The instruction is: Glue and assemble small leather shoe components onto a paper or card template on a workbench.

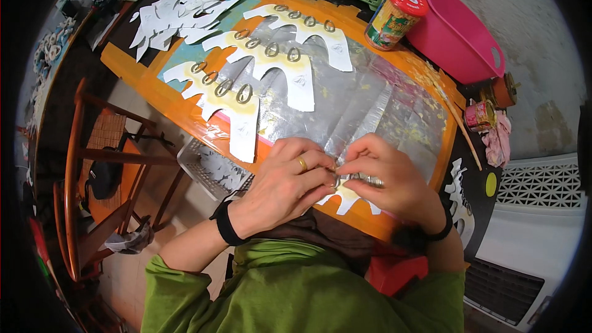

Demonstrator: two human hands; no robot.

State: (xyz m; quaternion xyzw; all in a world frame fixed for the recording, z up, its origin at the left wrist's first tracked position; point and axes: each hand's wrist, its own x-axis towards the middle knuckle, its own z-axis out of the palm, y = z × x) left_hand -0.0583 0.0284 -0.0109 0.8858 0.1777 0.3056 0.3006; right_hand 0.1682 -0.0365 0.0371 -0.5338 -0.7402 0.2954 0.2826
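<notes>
White scalloped sheet (pixel 349 201) with yellowish band lay at the near edge of the orange-bordered, plastic-covered tabletop (pixel 137 80), directly beneath both hands; visible long axis roughly left–right. Left hand (pixel 285 179) and right hand (pixel 388 179) equally near. Grip: fingertips bunched together over sheet; what they pinched, could not tell. Nearest similar white sheet (pixel 243 129) with oval metal rings lay far-left. Only the hands obstructed.
</notes>
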